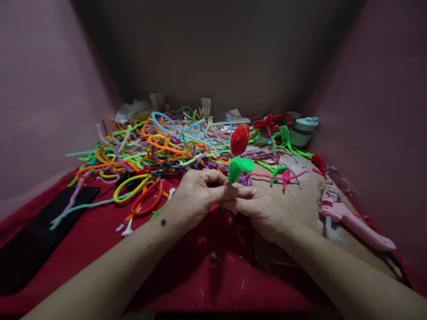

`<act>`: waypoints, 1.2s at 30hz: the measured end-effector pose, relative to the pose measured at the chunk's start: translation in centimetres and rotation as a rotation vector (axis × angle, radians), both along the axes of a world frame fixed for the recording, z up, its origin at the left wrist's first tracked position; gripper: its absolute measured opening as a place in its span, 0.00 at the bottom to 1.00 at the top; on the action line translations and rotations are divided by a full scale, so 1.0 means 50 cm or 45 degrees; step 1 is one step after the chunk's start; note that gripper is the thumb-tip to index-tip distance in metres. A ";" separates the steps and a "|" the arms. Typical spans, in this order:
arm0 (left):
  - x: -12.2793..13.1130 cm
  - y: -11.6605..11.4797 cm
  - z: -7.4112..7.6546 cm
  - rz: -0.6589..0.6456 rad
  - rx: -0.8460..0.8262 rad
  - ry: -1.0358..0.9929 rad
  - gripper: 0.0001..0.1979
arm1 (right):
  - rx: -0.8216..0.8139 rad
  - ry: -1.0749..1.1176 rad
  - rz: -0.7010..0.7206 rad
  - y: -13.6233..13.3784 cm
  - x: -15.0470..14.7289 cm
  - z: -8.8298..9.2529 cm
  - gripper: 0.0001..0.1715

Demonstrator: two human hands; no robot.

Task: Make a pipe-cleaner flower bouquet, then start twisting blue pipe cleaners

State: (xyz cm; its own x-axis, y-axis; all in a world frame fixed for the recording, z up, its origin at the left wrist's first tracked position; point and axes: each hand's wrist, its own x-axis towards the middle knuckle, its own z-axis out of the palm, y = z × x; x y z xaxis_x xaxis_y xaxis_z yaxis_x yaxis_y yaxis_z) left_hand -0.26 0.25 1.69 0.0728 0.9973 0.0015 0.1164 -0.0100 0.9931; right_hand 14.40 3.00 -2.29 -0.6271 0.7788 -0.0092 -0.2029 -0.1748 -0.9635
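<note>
A pipe-cleaner flower stands upright between my hands: a red fuzzy bud on top and a green leaf below it. My left hand pinches the stem just under the leaf, fingers curled closed. My right hand meets it from the right, fingers closed round the lower stem, which is hidden inside the hands. Both hands hover over the red cloth.
A big tangle of coloured pipe cleaners covers the far table. A pink glue gun lies on brown cardboard at right. A mint-lidded container and finished red flowers sit behind. A black flat object lies left.
</note>
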 end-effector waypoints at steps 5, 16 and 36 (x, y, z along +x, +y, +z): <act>-0.003 -0.002 0.010 -0.083 0.034 0.026 0.10 | 0.113 -0.036 0.000 0.002 0.003 -0.011 0.05; -0.017 0.000 -0.003 -0.221 -0.056 0.013 0.13 | 0.096 -0.145 0.137 0.004 0.009 -0.004 0.07; -0.018 0.009 -0.001 -0.198 0.026 0.108 0.11 | 0.074 -0.185 0.053 0.009 0.008 -0.013 0.11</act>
